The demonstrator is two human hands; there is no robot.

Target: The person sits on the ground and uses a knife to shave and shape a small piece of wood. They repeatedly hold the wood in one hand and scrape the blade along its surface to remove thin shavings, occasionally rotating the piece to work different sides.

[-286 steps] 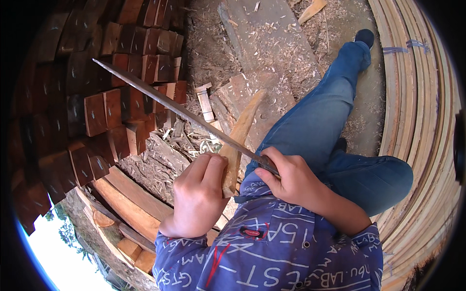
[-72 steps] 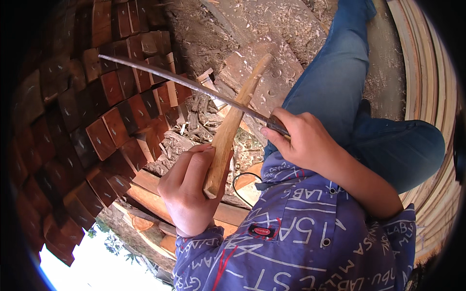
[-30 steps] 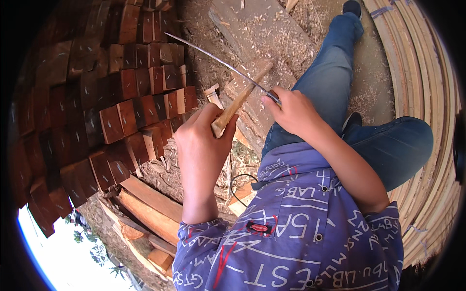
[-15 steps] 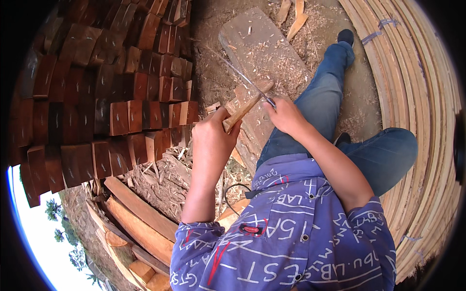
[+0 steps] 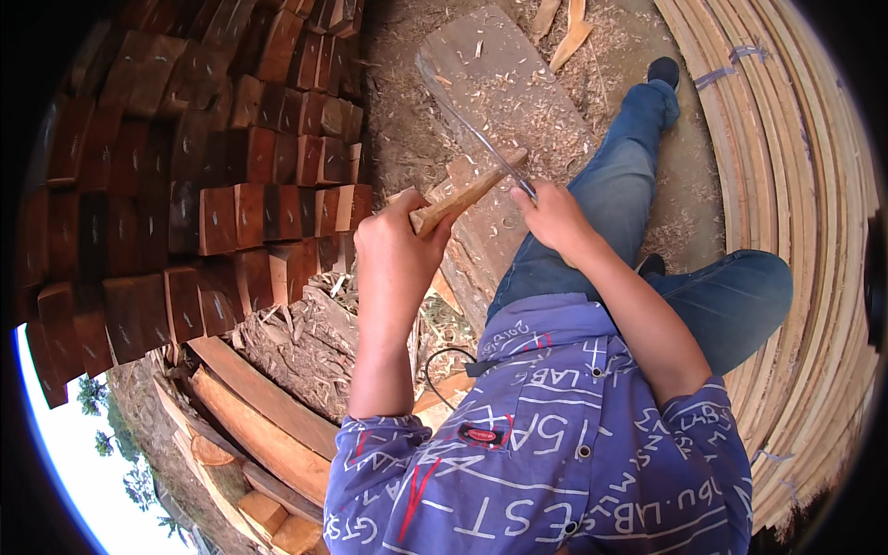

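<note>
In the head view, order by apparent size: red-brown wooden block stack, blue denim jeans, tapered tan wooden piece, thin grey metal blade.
1. Red-brown wooden block stack
2. Blue denim jeans
3. Tapered tan wooden piece
4. Thin grey metal blade: much narrower; far tip indistinct

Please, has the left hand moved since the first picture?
Yes: judged against the big flat board lying ahead, the left hand has moved forward, closer to it.

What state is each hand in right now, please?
Left hand: closed, holding the near end of a pale wooden piece.
Right hand: closed, holding a long-bladed tool.
</note>
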